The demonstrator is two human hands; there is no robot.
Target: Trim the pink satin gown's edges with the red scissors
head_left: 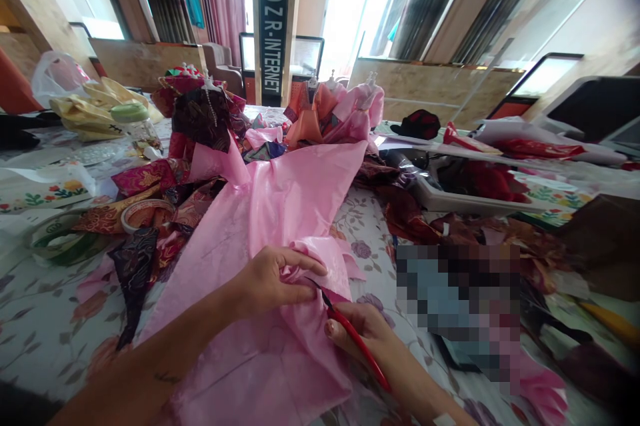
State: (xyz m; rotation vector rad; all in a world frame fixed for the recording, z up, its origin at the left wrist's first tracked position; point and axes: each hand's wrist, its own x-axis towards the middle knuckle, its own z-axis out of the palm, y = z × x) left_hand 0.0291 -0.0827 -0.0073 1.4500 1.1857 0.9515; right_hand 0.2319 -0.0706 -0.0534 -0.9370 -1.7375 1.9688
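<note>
A large piece of shiny pink satin fabric (220, 299) lies across the table in front of me, rumpled at its middle. My left hand (273, 279) grips a gathered fold of it between thumb and fingers. My right hand (367, 329) is closed around red-handled scissors (364, 354), just right of my left hand. Their dark blades point up and left, meeting the bunched pink cloth by my left thumb. Whether the blades are parted is hard to make out, and the tips are partly hidden in the folds.
Patterned scraps (133, 266) and tape rolls (55, 239) lie left on the flowered tablecloth (363, 239). Behind stand a glass jar (135, 126) and fabric bundles (200, 116) with white tops. A dark cap (417, 125), a white tray (450, 199) and more scraps (505, 233) are right.
</note>
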